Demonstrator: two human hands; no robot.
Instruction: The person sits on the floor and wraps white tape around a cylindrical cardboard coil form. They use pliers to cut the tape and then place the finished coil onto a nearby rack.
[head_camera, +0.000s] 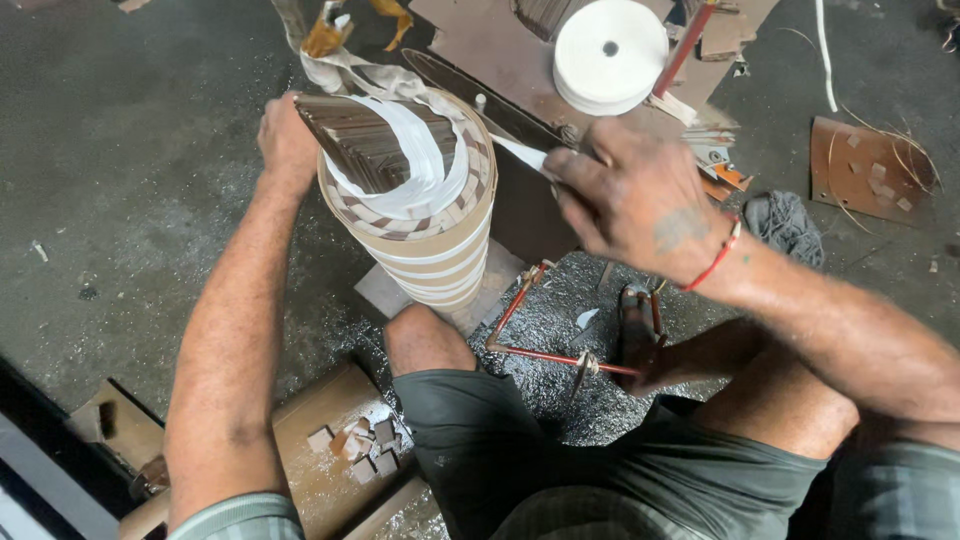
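A tall cylindrical coil (425, 215), wrapped in brown paper with white tape bands, stood upright on the grey floor (130, 180) between the person's knees, with both hands at its top. The left hand (285, 140) lay closed against the far left edge of the coil's top, beside the dark stacked strips (360, 140) there, while the right hand (630, 195), just right of the coil, pinched a strip of white tape (525, 152) pulled taut from the top. A white tape roll (610, 55) lay on brown board beyond the coil.
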